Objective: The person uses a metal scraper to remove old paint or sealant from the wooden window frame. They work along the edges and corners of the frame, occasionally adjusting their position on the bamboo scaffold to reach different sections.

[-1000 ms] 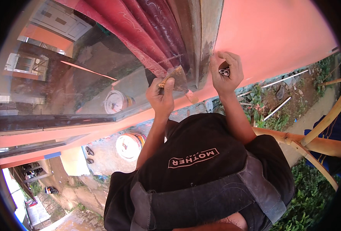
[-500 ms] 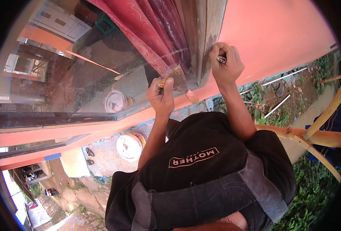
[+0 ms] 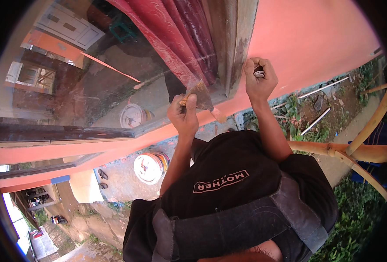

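My left hand [image 3: 183, 114] is closed around the handle of a scraper [image 3: 202, 94] with a broad, stained blade. The blade stands in front of the window glass [image 3: 101, 83], near its lower right corner; I cannot tell if it touches. My right hand [image 3: 262, 81] is curled beside the worn wooden window frame [image 3: 240, 48], close to the salmon-pink wall [image 3: 307, 39]. From that fist pokes the pale round end of a small object [image 3: 259, 74]; its kind is hidden by the fingers. A red curtain [image 3: 167, 41] hangs behind the glass.
A paint bucket [image 3: 151, 169] with a lid stands on the ground at left, with a pair of sandals [image 3: 103, 174] beyond it. Bamboo poles [image 3: 364, 153] cross at the right. Plants [image 3: 295, 111] and thin white rods [image 3: 315, 121] lie along the wall's foot.
My right hand has drawn slightly back from the frame, toward me, and turned a little, so more of the object's end shows. The left hand and scraper have shifted slightly toward me.
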`<state>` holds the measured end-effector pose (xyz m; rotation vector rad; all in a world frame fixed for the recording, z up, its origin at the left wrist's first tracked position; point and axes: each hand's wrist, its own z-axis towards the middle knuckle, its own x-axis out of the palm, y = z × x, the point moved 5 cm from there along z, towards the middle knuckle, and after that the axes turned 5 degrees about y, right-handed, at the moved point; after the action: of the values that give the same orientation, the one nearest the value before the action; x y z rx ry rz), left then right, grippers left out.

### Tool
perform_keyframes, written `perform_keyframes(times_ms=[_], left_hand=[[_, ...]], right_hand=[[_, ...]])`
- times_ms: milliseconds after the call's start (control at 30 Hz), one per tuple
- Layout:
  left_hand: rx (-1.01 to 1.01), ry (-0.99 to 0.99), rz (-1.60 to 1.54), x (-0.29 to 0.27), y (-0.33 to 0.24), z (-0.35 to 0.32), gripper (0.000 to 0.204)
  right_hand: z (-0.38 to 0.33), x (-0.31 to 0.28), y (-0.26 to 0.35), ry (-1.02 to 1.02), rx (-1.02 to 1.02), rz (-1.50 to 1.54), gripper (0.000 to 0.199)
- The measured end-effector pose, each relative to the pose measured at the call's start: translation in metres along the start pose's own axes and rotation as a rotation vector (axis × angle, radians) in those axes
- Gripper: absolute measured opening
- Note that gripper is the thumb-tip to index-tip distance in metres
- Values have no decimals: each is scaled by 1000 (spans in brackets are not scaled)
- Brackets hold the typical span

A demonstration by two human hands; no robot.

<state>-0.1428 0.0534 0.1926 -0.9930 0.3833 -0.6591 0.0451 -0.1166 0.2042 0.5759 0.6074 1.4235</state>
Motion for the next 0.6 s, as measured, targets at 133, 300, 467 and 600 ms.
perform_keyframes(times_ms=[133,300,467,600], left_hand=[[24,-15,36,0,-1,0,29],[17,-18,14,-3,0,-2,28],[14,-25,-7,-3,0,0,27],[15,-17,-19,-3,3,0,26]], right_hand=[[14,6,27,-63,-217,-133,15],[14,9,27,-76,-253,-193,15],[14,8,25,-94,-289,-231,13],[16,10,26,-105,-336,-234,13]])
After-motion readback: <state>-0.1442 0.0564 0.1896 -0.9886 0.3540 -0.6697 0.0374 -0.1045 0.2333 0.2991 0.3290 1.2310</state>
